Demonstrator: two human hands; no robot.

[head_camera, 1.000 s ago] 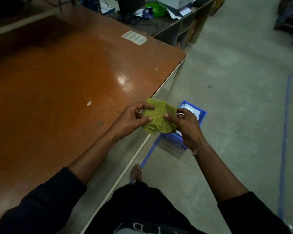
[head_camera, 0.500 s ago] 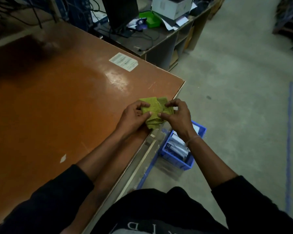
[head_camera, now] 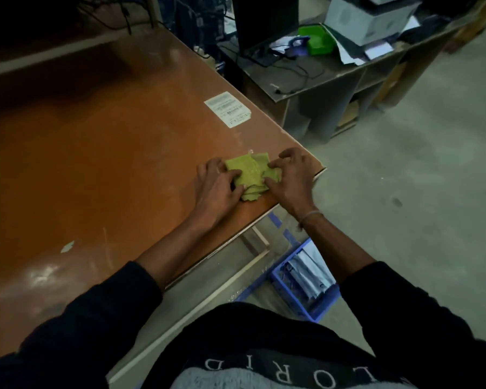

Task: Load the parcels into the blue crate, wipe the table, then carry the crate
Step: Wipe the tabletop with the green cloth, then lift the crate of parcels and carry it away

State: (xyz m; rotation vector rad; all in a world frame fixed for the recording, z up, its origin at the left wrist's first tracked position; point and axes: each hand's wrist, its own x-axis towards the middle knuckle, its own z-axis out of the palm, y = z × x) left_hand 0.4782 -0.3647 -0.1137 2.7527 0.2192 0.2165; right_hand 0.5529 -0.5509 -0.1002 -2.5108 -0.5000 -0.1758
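A folded green cloth (head_camera: 250, 175) lies on the brown table (head_camera: 101, 164), close to its right corner. My left hand (head_camera: 216, 189) presses on the cloth's left side, fingers curled over its edge. My right hand (head_camera: 292, 178) holds down the right side, fingertips on the fabric. The blue crate (head_camera: 289, 297) stands on the floor below the table's edge, beside my right forearm, with pale parcels (head_camera: 306, 272) standing in it. My arm hides part of the crate.
A white paper label (head_camera: 227, 108) is stuck to the table beyond the cloth. A grey desk (head_camera: 320, 77) with a monitor, a green box and cables stands behind the table's corner. Bare concrete floor (head_camera: 418, 178) spreads to the right.
Both hands carried the cloth from the air over the table's edge down onto the tabletop near the corner. The view tilted forward, so the crate now sits lower in view.
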